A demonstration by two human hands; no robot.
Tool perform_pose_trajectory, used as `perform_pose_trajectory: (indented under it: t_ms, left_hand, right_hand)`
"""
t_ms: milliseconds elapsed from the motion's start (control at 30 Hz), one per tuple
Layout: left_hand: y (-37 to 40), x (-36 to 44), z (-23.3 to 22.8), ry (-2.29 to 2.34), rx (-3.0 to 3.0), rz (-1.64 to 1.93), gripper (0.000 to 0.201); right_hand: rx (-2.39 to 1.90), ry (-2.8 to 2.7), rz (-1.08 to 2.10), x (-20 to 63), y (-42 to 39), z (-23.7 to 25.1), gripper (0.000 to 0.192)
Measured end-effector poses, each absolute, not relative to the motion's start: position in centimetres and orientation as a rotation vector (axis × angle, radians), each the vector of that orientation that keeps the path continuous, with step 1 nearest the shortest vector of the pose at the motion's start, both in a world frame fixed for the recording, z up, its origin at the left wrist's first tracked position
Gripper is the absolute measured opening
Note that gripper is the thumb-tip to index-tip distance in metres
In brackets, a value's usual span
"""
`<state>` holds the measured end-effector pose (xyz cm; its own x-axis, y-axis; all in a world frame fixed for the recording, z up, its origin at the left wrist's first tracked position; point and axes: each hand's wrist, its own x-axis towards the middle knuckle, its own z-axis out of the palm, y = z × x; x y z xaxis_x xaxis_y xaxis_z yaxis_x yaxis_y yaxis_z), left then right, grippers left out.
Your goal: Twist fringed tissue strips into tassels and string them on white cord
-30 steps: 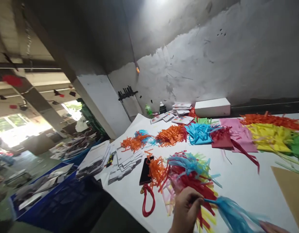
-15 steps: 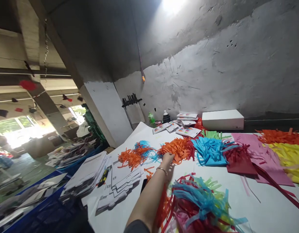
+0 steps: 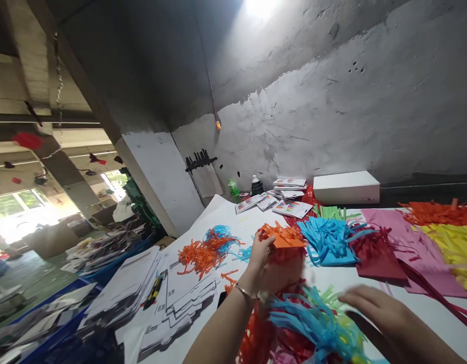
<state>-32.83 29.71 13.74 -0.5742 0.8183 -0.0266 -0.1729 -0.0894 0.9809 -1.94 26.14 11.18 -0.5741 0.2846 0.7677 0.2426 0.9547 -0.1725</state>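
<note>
Fingers and thumb of my left hand (image 3: 260, 257) are closed on the edge of an orange fringed tissue paper (image 3: 290, 241), lifted above the white table. Its lower part is smeared by motion. My right hand (image 3: 385, 311) hovers at the right with fingers stretched out and nothing in them, slightly blurred. Between my forearms lies a mixed heap of paper fringe, with blue strips (image 3: 312, 316) on top of red, green and yellow ones. Blue fringed paper (image 3: 330, 240) and dark red fringed paper (image 3: 377, 253) lie to the right of the orange one.
Loose orange shreds (image 3: 203, 255) and flat printed card pieces (image 3: 191, 298) lie on the left. A yellow-black cutter (image 3: 153, 290) rests beside them. Printed packs (image 3: 292, 208), a white box (image 3: 346, 187) and a green bottle (image 3: 233, 188) stand along the wall. Blue crates (image 3: 54, 323) border the table.
My left hand has picked up orange fringed paper from the table and drawn it nearer. My right hand has come into view from the right.
</note>
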Motion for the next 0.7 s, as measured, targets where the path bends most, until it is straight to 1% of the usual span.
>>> perform_pose_trajectory:
  t_ms: [67, 133, 233, 267, 333, 400, 467, 500, 567, 600, 633, 700]
  left_hand:
    - [27.4, -31.1, 14.3, 1.376, 0.754, 1.771, 0.051]
    - [25.3, -29.2, 14.8, 1.312, 0.780, 1.768, 0.067]
    - [22.6, -27.2, 15.4, 1.298, 0.834, 1.729, 0.074]
    - [21.7, -26.8, 15.6, 1.308, 0.851, 1.713, 0.072]
    - [20.1, -26.2, 16.2, 1.387, 0.995, 1.718, 0.063]
    - [19.0, -25.5, 17.0, 1.501, 1.393, 1.706, 0.059]
    - [18.5, -24.2, 18.1, 1.502, 1.879, 1.545, 0.053]
    - [18.6, -23.4, 18.7, 1.460, 2.024, 1.452, 0.044]
    - [19.3, -21.6, 20.0, 1.392, 2.049, 1.390, 0.019]
    - [19.7, -20.6, 20.6, 1.394, 1.998, 1.424, 0.017]
    - [20.1, -19.6, 21.1, 1.411, 1.939, 1.476, 0.023]
    - [20.5, -17.4, 21.8, 1.435, 1.851, 1.546, 0.033]
  right_hand:
    - [-0.364, -2.127, -0.049, -5.1, 27.9, 13.2, 0.025]
    - [-0.346, -2.105, -0.124, -7.5, 29.3, 14.1, 0.027]
    - [-0.329, -2.108, -0.139, -8.3, 30.6, 14.0, 0.023]
    - [-0.324, -2.104, -0.139, -7.8, 30.8, 13.9, 0.024]
    - [-0.307, -2.093, -0.141, -6.0, 31.0, 14.2, 0.027]
    - [-0.280, -2.098, -0.136, -3.8, 31.0, 15.3, 0.029]
    - [-0.263, -2.112, -0.128, -1.7, 30.9, 17.0, 0.029]
    - [-0.267, -2.108, -0.129, -0.7, 30.8, 17.9, 0.028]
    - [-0.323, -2.043, -0.156, 1.1, 30.3, 19.7, 0.021]
    - [-0.372, -1.967, -0.190, 1.8, 29.7, 20.5, 0.017]
    - [-0.423, -1.877, -0.230, 2.5, 28.8, 21.1, 0.014]
    - [-0.456, -1.756, -0.286, 3.5, 26.4, 21.8, 0.021]
